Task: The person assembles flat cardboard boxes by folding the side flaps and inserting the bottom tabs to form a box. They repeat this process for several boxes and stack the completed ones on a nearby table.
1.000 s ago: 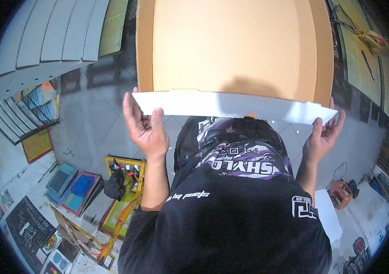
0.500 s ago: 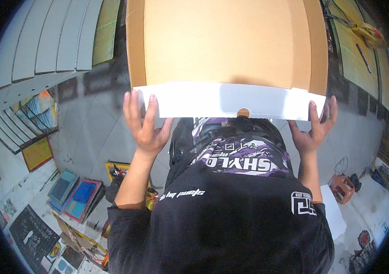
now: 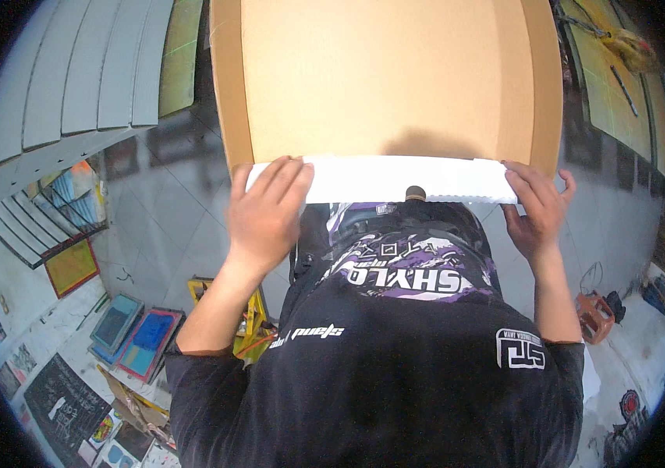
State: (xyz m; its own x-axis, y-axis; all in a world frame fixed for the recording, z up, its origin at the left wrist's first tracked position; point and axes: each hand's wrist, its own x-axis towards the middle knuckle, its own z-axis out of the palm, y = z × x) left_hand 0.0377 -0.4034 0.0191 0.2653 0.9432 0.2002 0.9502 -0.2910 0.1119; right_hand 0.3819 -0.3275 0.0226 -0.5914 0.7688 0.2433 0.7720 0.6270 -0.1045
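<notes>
A large cardboard sheet (image 3: 379,86), brown on its face with creased strips along both sides, lies in front of me. Its near edge carries a white flap (image 3: 371,178) with a small half-round notch. Over the flap's left end my left hand (image 3: 266,214) is closed, fingers on top and its thumb hidden. My right hand (image 3: 539,210) grips the right end, fingertips on the white face and the thumb at the lower edge.
A row of grey-white panels (image 3: 75,70) stands at upper left. Framed screens (image 3: 145,339) rest on the floor at lower left. On the right are a yellow-green board (image 3: 605,93) with a pen (image 3: 623,90) and a reddish plastic stool (image 3: 596,318).
Both hands have moved inward onto the flap, the left one furthest, its fingers now over the top. The flap looks narrower and more tilted than before.
</notes>
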